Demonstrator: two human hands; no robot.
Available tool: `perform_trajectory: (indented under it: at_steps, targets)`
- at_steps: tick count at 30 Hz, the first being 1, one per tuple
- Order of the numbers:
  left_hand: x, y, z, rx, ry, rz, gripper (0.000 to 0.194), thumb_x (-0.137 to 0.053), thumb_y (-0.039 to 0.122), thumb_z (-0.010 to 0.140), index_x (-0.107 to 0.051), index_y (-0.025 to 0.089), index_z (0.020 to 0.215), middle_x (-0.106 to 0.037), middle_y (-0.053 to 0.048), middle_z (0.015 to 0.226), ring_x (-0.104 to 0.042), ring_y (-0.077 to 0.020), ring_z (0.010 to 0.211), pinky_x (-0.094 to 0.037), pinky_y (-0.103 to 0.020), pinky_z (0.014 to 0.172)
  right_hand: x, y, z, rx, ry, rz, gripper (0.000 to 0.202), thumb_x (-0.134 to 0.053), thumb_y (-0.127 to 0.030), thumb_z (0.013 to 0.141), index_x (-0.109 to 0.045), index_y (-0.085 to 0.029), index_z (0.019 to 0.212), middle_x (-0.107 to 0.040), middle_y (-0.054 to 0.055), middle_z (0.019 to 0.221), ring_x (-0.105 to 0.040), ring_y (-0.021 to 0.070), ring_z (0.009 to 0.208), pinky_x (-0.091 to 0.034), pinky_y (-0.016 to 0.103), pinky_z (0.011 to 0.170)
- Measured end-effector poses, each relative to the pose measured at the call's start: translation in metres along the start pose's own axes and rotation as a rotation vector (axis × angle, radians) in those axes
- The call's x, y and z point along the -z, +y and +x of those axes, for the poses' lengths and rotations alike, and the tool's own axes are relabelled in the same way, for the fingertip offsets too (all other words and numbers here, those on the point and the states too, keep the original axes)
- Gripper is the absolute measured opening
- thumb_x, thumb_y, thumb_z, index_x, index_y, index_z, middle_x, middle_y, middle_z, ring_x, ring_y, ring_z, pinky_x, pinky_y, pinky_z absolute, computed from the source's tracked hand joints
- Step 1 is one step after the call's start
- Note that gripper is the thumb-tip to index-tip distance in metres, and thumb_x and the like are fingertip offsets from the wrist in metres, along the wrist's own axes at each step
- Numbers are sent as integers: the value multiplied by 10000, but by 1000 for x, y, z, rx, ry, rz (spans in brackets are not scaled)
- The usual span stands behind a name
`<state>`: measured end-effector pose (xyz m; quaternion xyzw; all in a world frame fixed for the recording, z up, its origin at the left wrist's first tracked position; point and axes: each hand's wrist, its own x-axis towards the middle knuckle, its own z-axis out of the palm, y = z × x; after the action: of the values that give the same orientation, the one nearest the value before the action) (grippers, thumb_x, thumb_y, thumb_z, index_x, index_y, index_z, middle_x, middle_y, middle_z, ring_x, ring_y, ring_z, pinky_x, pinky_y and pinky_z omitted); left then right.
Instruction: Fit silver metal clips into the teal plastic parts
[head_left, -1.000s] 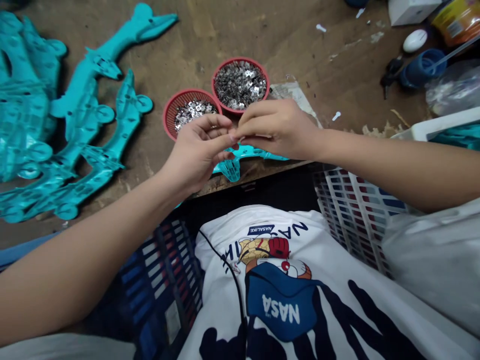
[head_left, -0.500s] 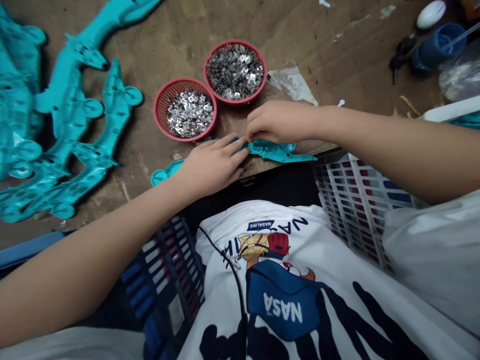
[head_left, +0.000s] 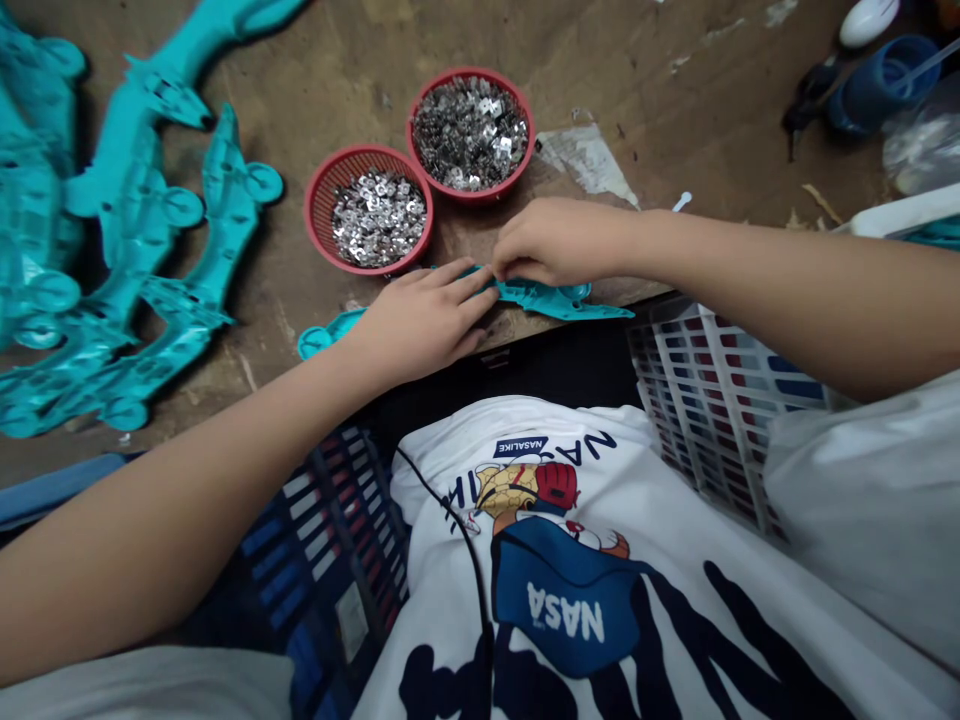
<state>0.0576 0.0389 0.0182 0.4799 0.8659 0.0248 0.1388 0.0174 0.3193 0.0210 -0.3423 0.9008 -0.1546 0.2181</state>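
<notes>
A long turquoise plastic part (head_left: 559, 301) with round discs lies along the table's front edge. Across its middle rests my left hand (head_left: 426, 322), fingers stretched out and slightly spread, hiding much of it. My right hand (head_left: 551, 240) is closed in a pinch just above the same part, close to the left fingertips. Whatever the right fingers hold is too small or hidden to make out. Just beyond my left hand stands a red basket (head_left: 316, 237) of small shiny metal pieces. Touching it is a second red basket (head_left: 527, 160) with darker metal clips or plates.
More turquoise parts (head_left: 225, 215) are heaped on the left of the wooden table (head_left: 637, 70). A blue cup (head_left: 862, 100) and a black tool (head_left: 806, 95) are at the far right. A white crate (head_left: 697, 350) and a blue crate (head_left: 300, 540) flank my lap.
Both hands keep nearly the same place on the turquoise part. The whole view has shifted slightly, with the table things a little higher in it.
</notes>
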Motion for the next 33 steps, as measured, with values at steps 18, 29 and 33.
perform_trajectory:
  at_steps: [18, 29, 33]
  targets:
    - [9, -4, 2, 146, -8, 77, 479, -552, 294, 1248, -975, 241, 1467, -916, -168, 1594, -863, -437, 1502, -748, -606, 1184, 14, 50, -1, -452, 60, -390, 196, -1010, -173, 963, -1032, -203, 1155, -965, 207, 1090, -851, 336, 993, -562, 452, 849]
    - [7, -5, 7, 210, -15, 145, 417, -510, 234, 1248, -919, 173, 1300, -912, -198, 1353, -913, -421, 1207, -702, -497, 936, -1, 49, -20, -400, -68, -261, 116, -997, -320, 1012, -954, -212, 1020, -925, 184, 1054, -833, 384, 1116, -533, 471, 935]
    - [11, -4, 10, 282, -40, 122, 352, -563, 254, 1247, -872, 145, 1376, -880, -219, 1412, -921, -432, 1222, -719, -504, 981, 7, 35, -17, -357, -2, -229, 146, -945, -334, 1019, -973, -229, 1116, -929, 189, 1102, -817, 402, 1130, -534, 482, 942]
